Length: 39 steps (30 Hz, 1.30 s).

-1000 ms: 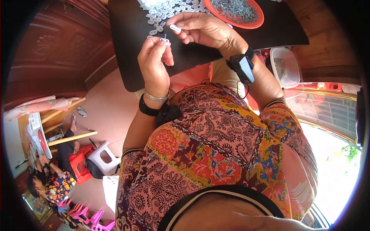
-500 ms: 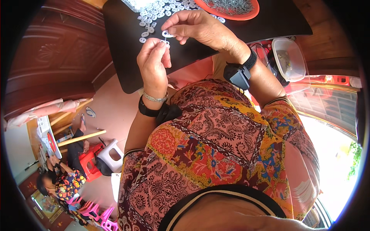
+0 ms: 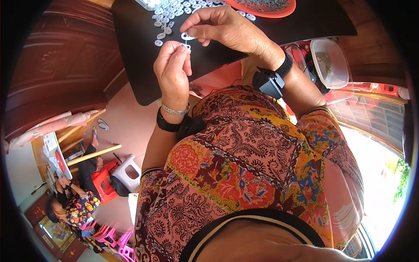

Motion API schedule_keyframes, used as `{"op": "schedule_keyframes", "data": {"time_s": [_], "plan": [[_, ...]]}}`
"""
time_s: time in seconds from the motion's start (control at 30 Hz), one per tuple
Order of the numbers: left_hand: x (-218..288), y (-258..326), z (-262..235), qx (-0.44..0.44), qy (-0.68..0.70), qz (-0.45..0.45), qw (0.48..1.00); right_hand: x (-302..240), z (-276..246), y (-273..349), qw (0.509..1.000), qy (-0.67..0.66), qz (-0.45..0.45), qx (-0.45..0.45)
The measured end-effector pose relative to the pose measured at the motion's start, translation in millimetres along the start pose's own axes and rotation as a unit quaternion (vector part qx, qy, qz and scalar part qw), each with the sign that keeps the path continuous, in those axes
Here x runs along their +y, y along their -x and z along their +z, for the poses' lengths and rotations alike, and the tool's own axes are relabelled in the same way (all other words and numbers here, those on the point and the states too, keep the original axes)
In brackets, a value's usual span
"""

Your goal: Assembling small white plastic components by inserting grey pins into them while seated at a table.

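Over the near part of a black table (image 3: 139, 65), my two hands meet with their fingertips close together. My left hand (image 3: 171, 74) pinches a small white plastic piece (image 3: 187, 46) between thumb and fingers. Just above it, my right hand (image 3: 231, 32) grips a white oval plastic piece with a hole (image 3: 187, 36) by its edge. A thin shaft runs between the two pieces; exactly how they join is too small to tell. Many loose white oval pieces (image 3: 168, 17) lie on the table beyond my left hand.
An orange-red tray (image 3: 257, 15) of small grey metal parts stands at the far right of the table. Right of the table sits a clear plastic tub (image 3: 342, 81). At lower left, another person (image 3: 80, 207) sits near red and white stools (image 3: 128, 174).
Both hands stay nearly in place, still pinching the white pieces. The oval piece in my right hand has turned slightly. The whole view has shifted a little.
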<state>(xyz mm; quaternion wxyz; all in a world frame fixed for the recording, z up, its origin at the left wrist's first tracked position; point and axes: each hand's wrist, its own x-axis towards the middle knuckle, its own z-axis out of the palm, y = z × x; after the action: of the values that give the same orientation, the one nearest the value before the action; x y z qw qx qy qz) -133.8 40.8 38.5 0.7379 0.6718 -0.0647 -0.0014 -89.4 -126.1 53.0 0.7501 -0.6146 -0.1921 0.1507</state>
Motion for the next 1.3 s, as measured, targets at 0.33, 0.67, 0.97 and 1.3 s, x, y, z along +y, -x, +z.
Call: {"op": "schedule_keyframes", "data": {"time_s": [0.33, 0.67, 0.97, 1.3], "plan": [[0.5, 2.0, -0.2, 0.001, 0.004, -0.007, 1.0, -0.8, 1.7, 2.1, 0.999, 0.032, 0.004, 0.004], [-0.1, 2.1, -1.1, 0.002, 0.008, 0.001, 1.0, 6.6, 4.2, 2.1, 0.999, -0.027, -0.013, 0.015], [0.0, 2.0, -0.7, 0.004, 0.019, -0.005, 1.0, 7.2, 5.7, 1.4, 0.999, -0.026, -0.002, 0.029], [-1.3, 2.9, 0.7, 0.022, 0.024, -0.005, 0.999, 17.5, 12.3, 5.4, 0.995, 0.053, -0.053, 0.066]]}}
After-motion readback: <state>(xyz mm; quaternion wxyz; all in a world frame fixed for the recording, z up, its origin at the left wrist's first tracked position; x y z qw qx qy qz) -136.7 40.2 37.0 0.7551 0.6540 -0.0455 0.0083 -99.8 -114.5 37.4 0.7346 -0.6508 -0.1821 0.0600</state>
